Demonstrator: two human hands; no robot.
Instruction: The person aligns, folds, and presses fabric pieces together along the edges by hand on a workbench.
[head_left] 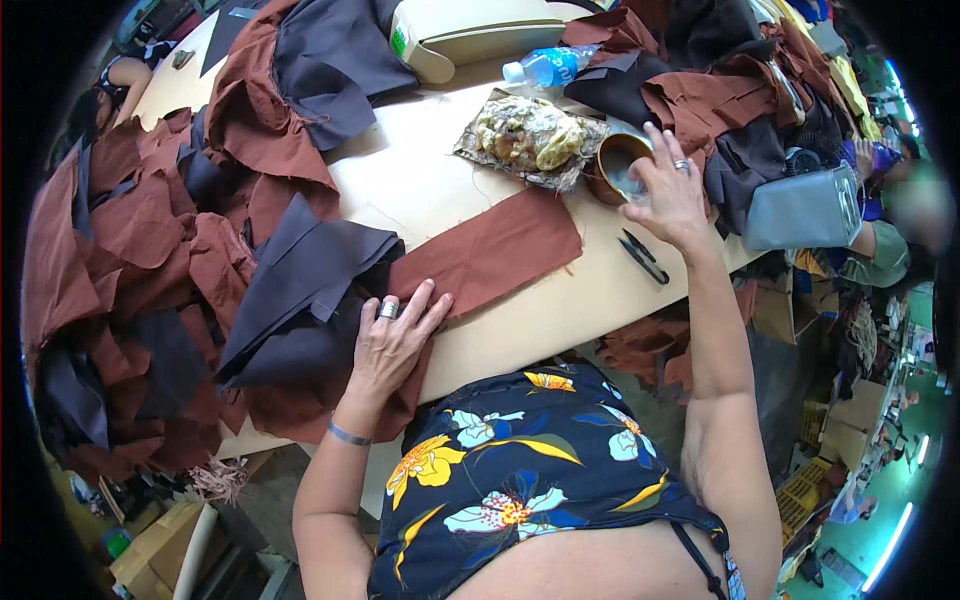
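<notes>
My left hand (393,343) lies flat with fingers spread, pressing on the near end of a reddish-brown cloth strip (500,245) and the dark cloth beside it. My right hand (668,195) is at the rim of a round brown bowl (610,160). Its thumb and index finger come together over the bowl's mouth, and the other fingers stretch up. What the pinch holds, if anything, is too small to make out. Just below that hand, black thread snips (643,257) rest on the table. A lumpy yellowish mass on a patterned sheet (530,140) sits left of the bowl.
Heaps of reddish-brown cloth (140,240) and dark cloth (300,290) cover the table's left side. More cloth (710,105) is piled at the back right, near a grey metal box (803,210). A water bottle (550,68) lies by a cardboard box (480,35). Other people are at both sides.
</notes>
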